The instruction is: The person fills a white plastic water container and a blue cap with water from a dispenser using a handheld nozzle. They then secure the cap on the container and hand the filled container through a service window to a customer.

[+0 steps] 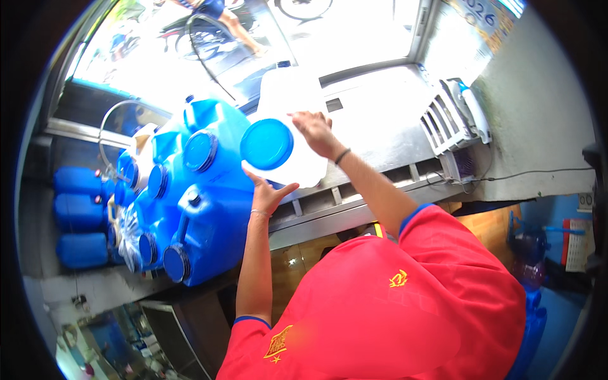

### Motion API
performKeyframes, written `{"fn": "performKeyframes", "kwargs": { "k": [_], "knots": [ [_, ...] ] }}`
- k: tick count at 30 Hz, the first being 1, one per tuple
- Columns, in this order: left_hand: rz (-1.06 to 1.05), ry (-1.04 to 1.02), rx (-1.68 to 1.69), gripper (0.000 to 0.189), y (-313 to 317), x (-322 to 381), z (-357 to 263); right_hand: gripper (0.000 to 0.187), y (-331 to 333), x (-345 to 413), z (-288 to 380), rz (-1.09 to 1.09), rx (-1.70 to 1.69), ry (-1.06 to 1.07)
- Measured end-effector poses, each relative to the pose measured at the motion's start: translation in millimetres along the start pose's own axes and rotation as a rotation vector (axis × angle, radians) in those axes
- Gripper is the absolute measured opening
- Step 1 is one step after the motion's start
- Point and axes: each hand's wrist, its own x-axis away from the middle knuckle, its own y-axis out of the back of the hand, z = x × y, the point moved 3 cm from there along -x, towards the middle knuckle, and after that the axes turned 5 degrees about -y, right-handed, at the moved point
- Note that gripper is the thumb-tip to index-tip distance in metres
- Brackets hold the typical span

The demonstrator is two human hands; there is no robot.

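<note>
Before me on the metal counter is a white plastic water container with a wide round light-blue screw lid facing me. A small dark cap shows at its far end. My left hand holds the container's near edge, thumb and fingers spread below the lid. My right hand, slightly blurred, is over the container just right of the lid, with fingers extended; whether it touches the surface is unclear. Close by my left hand stands a blue plastic water container with a dark-blue round lid.
More blue containers crowd the left side, some with clear wrap. A thin hose arcs above them. A white slatted rack stands at right, beside a cable. Beyond the window, a person's leg shows.
</note>
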Motion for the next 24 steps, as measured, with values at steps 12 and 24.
{"fn": "performKeyframes", "kwargs": {
  "k": [12,24],
  "knots": [
    [-0.043,-0.162,0.227,0.143,-112.0,-0.4,-42.7,0.058,118.7,399.1,-271.9,0.602,0.191,-1.138],
    [-0.357,-0.146,0.232,0.152,-298.4,-27.1,-112.7,0.042,480.4,557.7,-441.3,-0.662,0.323,-0.994]
  ]
}}
